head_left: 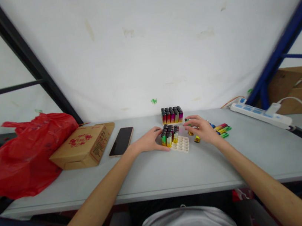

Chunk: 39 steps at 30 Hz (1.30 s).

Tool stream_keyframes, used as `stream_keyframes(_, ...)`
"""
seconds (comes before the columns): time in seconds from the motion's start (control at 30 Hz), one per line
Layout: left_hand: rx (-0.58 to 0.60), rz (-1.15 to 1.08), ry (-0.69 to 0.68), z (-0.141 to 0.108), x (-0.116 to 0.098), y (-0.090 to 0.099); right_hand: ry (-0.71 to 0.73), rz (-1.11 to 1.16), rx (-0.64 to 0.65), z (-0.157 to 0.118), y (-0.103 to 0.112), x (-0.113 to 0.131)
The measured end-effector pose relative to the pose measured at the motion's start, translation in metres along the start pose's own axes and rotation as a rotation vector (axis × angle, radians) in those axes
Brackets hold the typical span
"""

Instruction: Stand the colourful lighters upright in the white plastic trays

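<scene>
A white tray with round-ended slots (182, 144) lies on the table, its left and back part filled with upright lighters (169, 136) in green, yellow and purple with black tops. My left hand (152, 139) curves around the tray's left side, thumb at the near corner and fingers at the back, gripping it. Just right of the tray, my right hand (201, 129) pinches a yellow-and-green lighter (190, 133), partly covered by the fingers. Beneath that hand lies another yellow lighter (197, 139). Several loose lighters (222, 130) are scattered past the right wrist.
Behind the tray, a block of upright purple-and-yellow lighters (172, 115) stands near the wall. To the left are a black phone (121, 141), a cardboard box (84, 146) and a red plastic bag (30, 152). A white power strip (260, 115) lies at the right.
</scene>
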<state>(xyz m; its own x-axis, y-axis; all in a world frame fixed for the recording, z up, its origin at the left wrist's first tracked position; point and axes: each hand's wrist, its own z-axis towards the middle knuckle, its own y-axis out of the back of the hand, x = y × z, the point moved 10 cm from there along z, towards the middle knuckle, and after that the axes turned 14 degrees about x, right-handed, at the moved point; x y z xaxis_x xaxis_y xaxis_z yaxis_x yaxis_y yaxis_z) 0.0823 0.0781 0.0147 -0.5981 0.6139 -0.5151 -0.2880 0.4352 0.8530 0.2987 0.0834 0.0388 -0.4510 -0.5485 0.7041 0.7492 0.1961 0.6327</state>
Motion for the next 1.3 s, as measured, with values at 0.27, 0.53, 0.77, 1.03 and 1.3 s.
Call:
stream_keyframes(0.27, -0.027, -0.008, -0.011, -0.002, -0.006, 0.004, -0.053, 0.233, -0.069, 0.004, 0.000, -0.017)
stream_keyframes(0.53, -0.019, -0.010, -0.006, -0.001, -0.002, 0.002, -0.106, 0.320, 0.010, 0.003, -0.014, -0.009)
stream_keyframes(0.77, -0.017, -0.029, -0.020, -0.002, -0.007, 0.004, -0.104, -0.094, -0.006, 0.004, -0.014, 0.010)
stream_keyframes(1.03, -0.034, -0.022, -0.038, -0.001, -0.006, 0.004, -0.128, -0.221, -0.035, 0.004, -0.026, 0.027)
stream_keyframes(1.3, -0.030, -0.024, -0.040, -0.001, -0.007, 0.004, -0.110, -0.221, -0.088, 0.001, -0.023, 0.032)
